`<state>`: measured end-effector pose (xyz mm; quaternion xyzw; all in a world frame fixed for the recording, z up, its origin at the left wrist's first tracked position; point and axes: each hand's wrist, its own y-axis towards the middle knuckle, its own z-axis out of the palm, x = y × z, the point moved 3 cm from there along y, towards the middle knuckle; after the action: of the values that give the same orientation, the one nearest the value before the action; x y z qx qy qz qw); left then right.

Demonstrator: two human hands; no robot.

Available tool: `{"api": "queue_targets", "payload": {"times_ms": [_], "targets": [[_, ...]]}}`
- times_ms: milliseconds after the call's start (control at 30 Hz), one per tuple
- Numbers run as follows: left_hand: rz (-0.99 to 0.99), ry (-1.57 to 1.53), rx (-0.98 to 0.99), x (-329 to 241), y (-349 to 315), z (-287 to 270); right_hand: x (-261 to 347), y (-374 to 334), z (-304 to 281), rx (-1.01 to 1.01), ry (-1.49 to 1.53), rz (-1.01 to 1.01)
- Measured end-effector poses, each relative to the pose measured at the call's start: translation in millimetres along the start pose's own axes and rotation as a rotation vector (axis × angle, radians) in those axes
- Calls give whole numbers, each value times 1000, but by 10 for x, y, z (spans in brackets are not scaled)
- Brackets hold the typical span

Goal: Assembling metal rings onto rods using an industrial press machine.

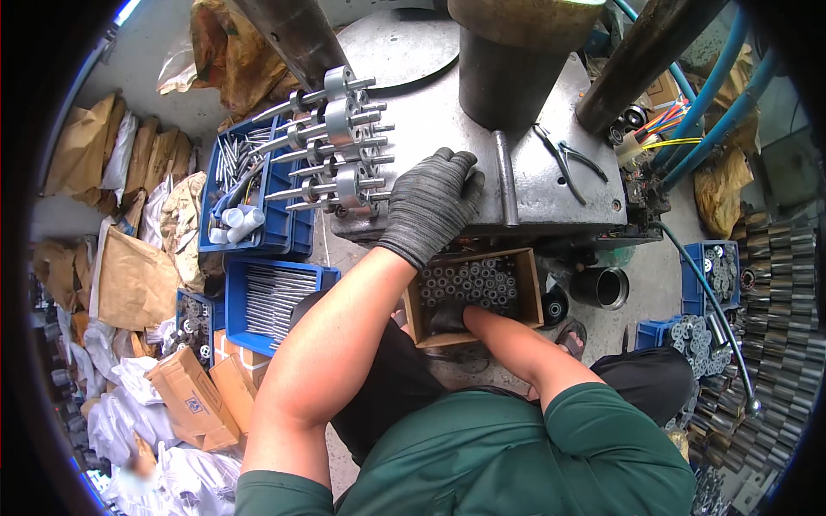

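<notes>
Nearest is the green shirt (508,451) of the person, seen from above, with dark trousers (641,374) spread below it. An open cardboard carton (185,400) lies off to the left, beside white plastic wrapping (129,421).

Between the knees stands a cardboard box (533,288) filled with small ring-shaped metal parts (471,279). The right hand (446,316), in a dark glove, reaches into its near side; it is too shadowed to tell whether the fingers are spread or pinching a part. To the left, a blue tray (330,277) holds slim metal rods (280,301) in rows. On the floor right of the box, a hollow metal cylinder (600,288) lies on its side.

Farther off, the left hand (434,205), in a grey knit glove, is at the front of the metal surface (422,112). Its fingers lie close together with the thumb out to the right; whether anything is held beneath them cannot be told. Just left of it, several rods carrying thick rings (344,120) lie side by side across the surface's left edge. A plain metal bar (505,176) lies to its right, then open black-handled pliers (564,149).

Beyond stand a thick dark metal column (503,82) and a round plate (396,52); blue hoses (721,73) curve at far right.
</notes>
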<state>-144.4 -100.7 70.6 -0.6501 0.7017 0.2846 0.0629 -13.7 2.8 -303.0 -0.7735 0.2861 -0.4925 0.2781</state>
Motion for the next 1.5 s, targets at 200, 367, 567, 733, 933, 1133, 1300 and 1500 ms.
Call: {"api": "queue_targets", "payload": {"times_ms": [200, 367, 567, 733, 933, 1133, 1300, 1500], "targets": [[-24, 8, 37, -13, -1, 6, -46, 155, 164, -173, -110, -113], [-8, 13, 7, -27, 8, -27, -63, 179, 148, -111, -33, -128], [-8, 26, 26, -29, 2, -20, 220, -165, -15, -153, 13, -111], [4, 17, 11, -20, -3, -16, 338, -81, -46, -97, -48, 45], [10, 19, 4, -40, -13, -44, 250, -543, -257, 8, 22, -134], [6, 17, 4, -56, -20, -60, 62, -1045, -369, -45, 258, -381], [7, 6, 6, -42, -27, -57, 150, -1102, -200, -165, -100, -215], [-25, 26, 38, -42, -23, -54, 294, -1338, -310, -201, -312, -287]]}}
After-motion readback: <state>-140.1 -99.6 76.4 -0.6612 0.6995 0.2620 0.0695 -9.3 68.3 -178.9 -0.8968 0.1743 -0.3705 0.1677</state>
